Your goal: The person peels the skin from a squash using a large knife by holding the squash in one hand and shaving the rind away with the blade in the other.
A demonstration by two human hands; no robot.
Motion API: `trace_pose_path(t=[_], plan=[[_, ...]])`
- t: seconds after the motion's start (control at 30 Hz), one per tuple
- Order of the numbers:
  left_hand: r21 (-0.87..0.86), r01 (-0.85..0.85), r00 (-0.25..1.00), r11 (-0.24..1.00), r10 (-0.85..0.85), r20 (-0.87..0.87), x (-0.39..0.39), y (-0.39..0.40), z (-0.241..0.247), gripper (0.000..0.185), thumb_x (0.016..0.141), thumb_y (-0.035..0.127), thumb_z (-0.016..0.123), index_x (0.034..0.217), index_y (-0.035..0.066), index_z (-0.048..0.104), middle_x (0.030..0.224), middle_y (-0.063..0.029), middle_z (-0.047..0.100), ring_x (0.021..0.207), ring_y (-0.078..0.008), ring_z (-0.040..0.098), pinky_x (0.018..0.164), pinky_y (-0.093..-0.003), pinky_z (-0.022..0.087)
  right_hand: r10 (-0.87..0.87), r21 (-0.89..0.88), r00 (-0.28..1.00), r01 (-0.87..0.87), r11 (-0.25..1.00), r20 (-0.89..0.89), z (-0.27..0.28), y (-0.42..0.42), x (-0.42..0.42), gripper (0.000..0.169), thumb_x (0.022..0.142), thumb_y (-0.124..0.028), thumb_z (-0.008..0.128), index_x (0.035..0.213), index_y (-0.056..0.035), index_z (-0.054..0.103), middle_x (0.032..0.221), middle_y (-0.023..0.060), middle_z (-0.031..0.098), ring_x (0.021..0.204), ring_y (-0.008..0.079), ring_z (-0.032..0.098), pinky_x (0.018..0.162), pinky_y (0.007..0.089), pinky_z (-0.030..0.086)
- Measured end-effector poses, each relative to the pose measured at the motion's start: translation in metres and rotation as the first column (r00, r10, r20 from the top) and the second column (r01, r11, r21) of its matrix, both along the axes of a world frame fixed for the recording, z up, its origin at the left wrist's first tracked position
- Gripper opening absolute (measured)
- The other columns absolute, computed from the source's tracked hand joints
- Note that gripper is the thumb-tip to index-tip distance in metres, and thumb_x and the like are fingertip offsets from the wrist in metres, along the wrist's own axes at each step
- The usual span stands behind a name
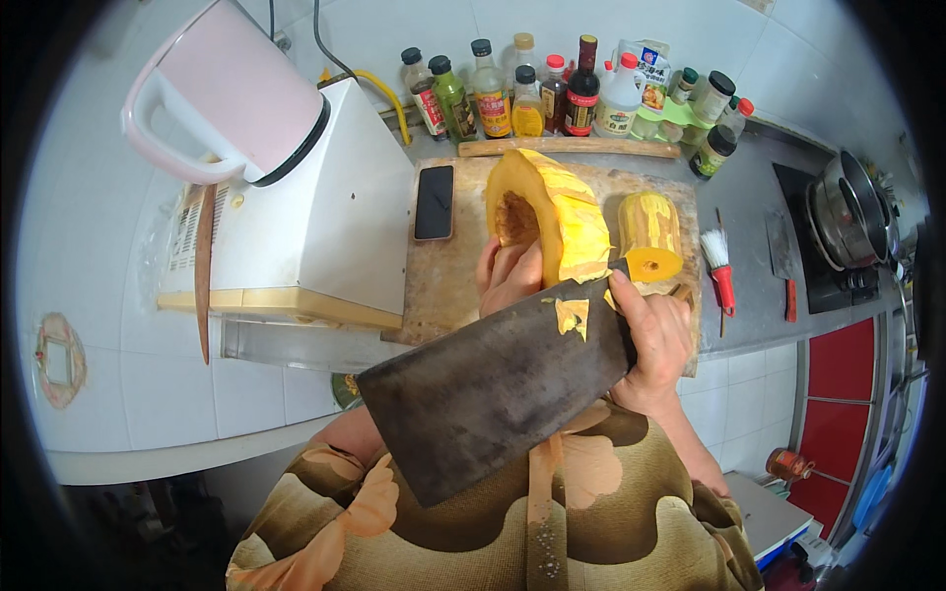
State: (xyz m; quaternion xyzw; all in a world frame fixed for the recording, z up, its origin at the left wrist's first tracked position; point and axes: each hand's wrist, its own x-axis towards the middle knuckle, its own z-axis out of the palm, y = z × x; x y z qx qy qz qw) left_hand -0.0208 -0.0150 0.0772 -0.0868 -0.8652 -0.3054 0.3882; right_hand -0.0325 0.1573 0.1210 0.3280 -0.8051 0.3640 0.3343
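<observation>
My left hand [514, 277] holds a large hollowed piece of pumpkin [580, 229] from its cut, inner side. The pumpkin piece is tilted up over a wooden cutting board [443, 295], its rind partly peeled. In my right hand [654, 343] is a broad dark cleaver [495, 391], whose upper edge lies at the lower end of the pumpkin piece. Scraps of yellow peel [572, 316] stick to the blade. On the board, right of the large piece, a shorter pumpkin piece [649, 229] shows its cut face towards me. The cleaver's handle is mostly hidden by my right hand.
A phone [434, 202] lies on the board's left. Behind are a wooden rolling pin [569, 148] and several bottles [491, 96]. A pink pitcher [236, 89] stands on a white appliance [355, 199]. To the right are a red-handled brush [722, 284], a small knife [780, 251] and a pot [842, 210].
</observation>
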Motion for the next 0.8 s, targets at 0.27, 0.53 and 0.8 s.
trace_pose_path(t=[0.27,0.53,0.8], plan=[[0.051,-0.003,0.998,0.999,-0.001,0.063,0.003,-0.001,0.011,0.060,0.086,0.022,0.070,0.141,0.006,0.052,0.124,-0.0088,0.065,0.123,-0.0242,0.057,0.119,-0.0499,0.021,0.023,0.025,1.000,-0.023,0.999,-0.002,0.003,-0.005,0.002,0.059,0.068,-0.013,0.075,0.127,-0.0084,0.069,0.069,0.0036,0.045,0.063,0.0227,0.049,0.069,0.0354,0.039],[0.012,-0.043,0.999,0.999,0.043,0.007,0.000,0.000,0.005,0.058,0.085,0.020,0.070,0.140,0.006,0.054,0.120,-0.0067,0.066,0.117,-0.0234,0.060,0.118,-0.0497,0.022,0.018,-0.031,1.000,-0.017,0.999,0.022,-0.002,-0.009,-0.003,0.056,0.071,-0.010,0.073,0.126,-0.0068,0.069,0.071,0.0044,0.047,0.064,0.0231,0.050,0.070,0.0355,0.039],[0.025,0.015,0.999,1.000,-0.017,0.046,-0.003,0.000,0.011,0.060,0.086,0.022,0.070,0.142,0.007,0.052,0.127,-0.0040,0.064,0.120,-0.0218,0.059,0.118,-0.0485,0.022,-0.006,-0.003,1.000,0.006,1.000,0.008,-0.001,-0.004,-0.004,0.059,0.071,-0.012,0.074,0.129,-0.0084,0.067,0.070,0.0044,0.045,0.065,0.0237,0.050,0.070,0.0357,0.039]])
